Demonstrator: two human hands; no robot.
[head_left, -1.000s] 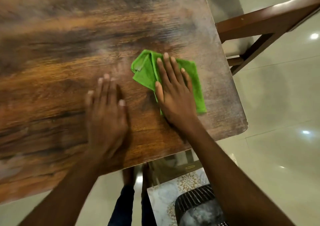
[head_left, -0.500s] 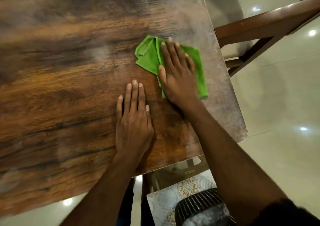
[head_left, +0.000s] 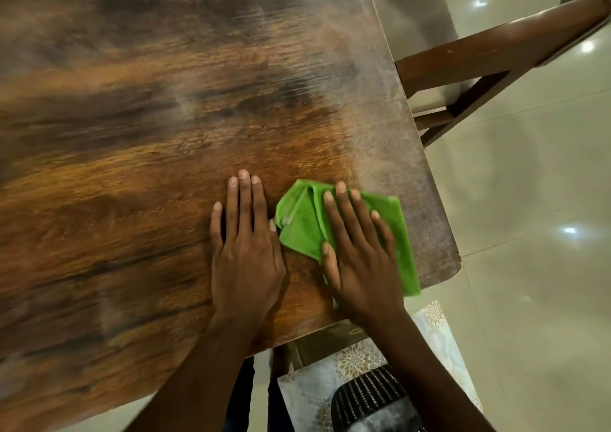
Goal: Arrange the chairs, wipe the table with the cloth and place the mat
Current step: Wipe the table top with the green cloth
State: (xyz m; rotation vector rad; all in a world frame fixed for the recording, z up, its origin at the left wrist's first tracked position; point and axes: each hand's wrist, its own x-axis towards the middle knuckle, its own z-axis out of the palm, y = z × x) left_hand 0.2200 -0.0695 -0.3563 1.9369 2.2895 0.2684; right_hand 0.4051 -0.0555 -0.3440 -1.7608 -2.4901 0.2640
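Note:
A folded green cloth (head_left: 299, 225) lies on the brown wooden table (head_left: 158, 140), near its front right corner. My right hand (head_left: 358, 256) presses flat on the cloth with straight, spread fingers and covers its middle. Just left of the cloth, my left hand (head_left: 246, 249) rests flat on the bare wood, its thumb touching the cloth's edge. A brown wooden chair (head_left: 496, 61) with a pale seat stands at the table's right side. A rolled patterned mat (head_left: 357, 362) sits below the table's front edge, by my right forearm.
Glossy pale floor tiles (head_left: 529, 233) spread out to the right of the table. A dark ribbed object (head_left: 370, 398) lies on the patterned mat at the bottom. My legs show under the table's front edge.
My right hand has drawn the cloth back toward the table's front edge. My left hand slid right and now lies right beside the cloth.

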